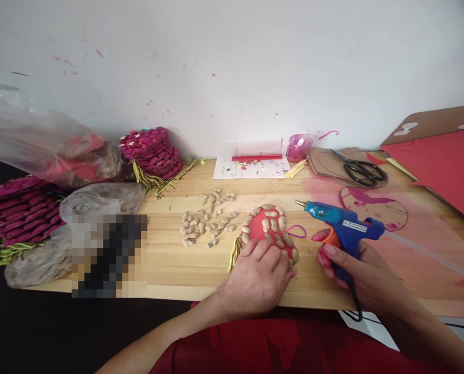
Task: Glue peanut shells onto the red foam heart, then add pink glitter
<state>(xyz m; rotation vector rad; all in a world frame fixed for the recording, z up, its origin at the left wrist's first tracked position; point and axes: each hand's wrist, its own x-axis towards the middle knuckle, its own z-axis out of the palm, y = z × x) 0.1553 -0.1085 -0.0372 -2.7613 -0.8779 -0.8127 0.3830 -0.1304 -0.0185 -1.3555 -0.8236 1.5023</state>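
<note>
A red cutout [256,226] lies on the table, edged with peanuts [281,223], with more across its middle. Over its lower part rests my left hand [257,272], fingers curled down against it; the fingertips are mostly hidden. Yellow-green tassel strands [235,253] stick out at its left side, and a purple loop [297,231] at its right. My right hand [346,262] is wrapped around the handle of a blue glue gun [343,223] with an orange trigger. The gun's metal nozzle points left, above the table and to the right of the cutout.
Loose peanuts [212,227] lie left of the cutout. Black scissors [360,170] rest on cardboard behind the gun. Small stars lie on white paper [224,169]. Purple peanut-covered crafts [154,153] and plastic bags [103,200] stand left; red sheets [446,166] lie right.
</note>
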